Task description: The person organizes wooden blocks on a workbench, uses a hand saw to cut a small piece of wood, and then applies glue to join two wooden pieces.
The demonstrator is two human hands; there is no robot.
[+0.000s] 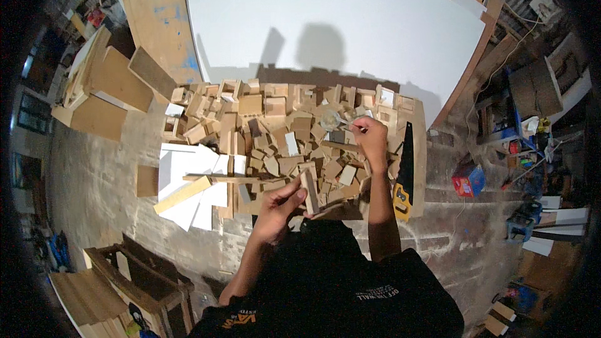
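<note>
My left hand (280, 213) is closed around a small wooden block assembly (309, 191), held upright near my body with the thumb along its side. Farther out to the right, my right hand (370, 138) pinches a thin stick (357, 127), of which little shows. Just left of those fingertips sits a clear plastic container or bag (330, 120); what it holds cannot be made out. Beneath both hands spreads a dense heap of small wood and board offcuts (300, 128), with several box-like wooden pieces (275, 106) along its far side.
A handsaw (404, 197) with a yellow handle lies at the right edge of the worktop. White sheets (188, 188) and a wooden strip (183, 194) lie at left. Beyond stands a large white board (388, 19). A red-and-blue box (468, 179) sits on the floor.
</note>
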